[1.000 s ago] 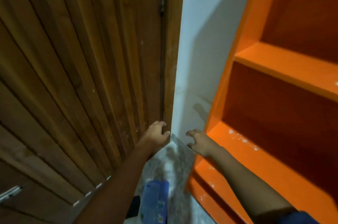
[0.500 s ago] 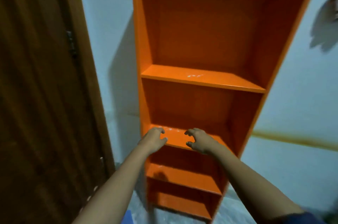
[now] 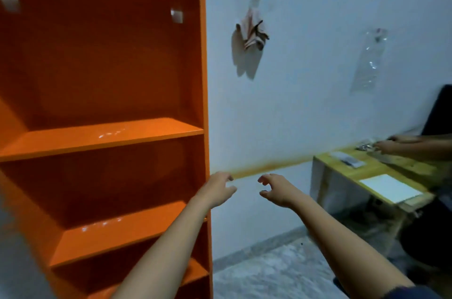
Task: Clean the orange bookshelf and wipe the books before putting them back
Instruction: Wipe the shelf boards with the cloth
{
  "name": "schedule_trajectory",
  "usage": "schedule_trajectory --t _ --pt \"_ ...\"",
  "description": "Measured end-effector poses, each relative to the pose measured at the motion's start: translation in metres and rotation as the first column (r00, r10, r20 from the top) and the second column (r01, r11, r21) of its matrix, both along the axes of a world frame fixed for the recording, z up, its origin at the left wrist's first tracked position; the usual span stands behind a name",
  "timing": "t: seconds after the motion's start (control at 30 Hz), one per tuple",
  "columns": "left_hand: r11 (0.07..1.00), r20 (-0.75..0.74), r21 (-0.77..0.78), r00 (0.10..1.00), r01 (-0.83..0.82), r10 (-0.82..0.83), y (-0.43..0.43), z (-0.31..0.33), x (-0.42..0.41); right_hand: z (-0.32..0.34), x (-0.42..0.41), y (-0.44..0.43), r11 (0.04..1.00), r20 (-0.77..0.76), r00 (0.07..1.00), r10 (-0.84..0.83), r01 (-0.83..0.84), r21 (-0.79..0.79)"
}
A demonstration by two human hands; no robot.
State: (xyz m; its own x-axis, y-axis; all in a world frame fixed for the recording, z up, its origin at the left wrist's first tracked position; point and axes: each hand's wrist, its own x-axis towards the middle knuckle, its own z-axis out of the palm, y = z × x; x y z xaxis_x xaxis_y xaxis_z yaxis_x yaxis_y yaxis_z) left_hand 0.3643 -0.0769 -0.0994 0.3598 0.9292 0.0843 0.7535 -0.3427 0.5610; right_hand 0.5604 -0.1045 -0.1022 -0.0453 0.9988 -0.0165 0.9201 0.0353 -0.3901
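Note:
The orange bookshelf (image 3: 102, 137) fills the left half of the view, its shelves bare with no books on them. My left hand (image 3: 216, 190) floats just past the shelf's right side panel, fingers loosely spread, holding nothing. My right hand (image 3: 276, 190) hangs a short way to its right in front of the pale wall, fingers curled apart and empty. No books or cloth show in my hands.
A low wooden table (image 3: 374, 171) with white papers stands at the right, where another person's hands (image 3: 393, 146) handle something shiny. A cloth (image 3: 252, 29) and a clear plastic bag (image 3: 369, 59) hang on the wall. Grey speckled floor (image 3: 269, 271) lies below.
The view has swung right from the wooden door across the bookshelf to the wall and table. Both hands stay stretched forward and empty, now off the shelf's right side.

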Motion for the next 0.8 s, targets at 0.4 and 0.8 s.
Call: schedule_trajectory --t 0.4,0.8 --pt "0.953 0.190 0.299 0.976 0.041 -0.101 0.165 0.128 0.121 0.103 0.142 0.174 0.969 -0.129 0.989 -0.070 0.098 0.227" --pt "0.750 0.547 0.554 0.837 -0.362 -0.001 0.321 0.320 0.158 0.324 0.175 0.347 0.731 -0.271 0.917 0.292 -0.031 0.682"
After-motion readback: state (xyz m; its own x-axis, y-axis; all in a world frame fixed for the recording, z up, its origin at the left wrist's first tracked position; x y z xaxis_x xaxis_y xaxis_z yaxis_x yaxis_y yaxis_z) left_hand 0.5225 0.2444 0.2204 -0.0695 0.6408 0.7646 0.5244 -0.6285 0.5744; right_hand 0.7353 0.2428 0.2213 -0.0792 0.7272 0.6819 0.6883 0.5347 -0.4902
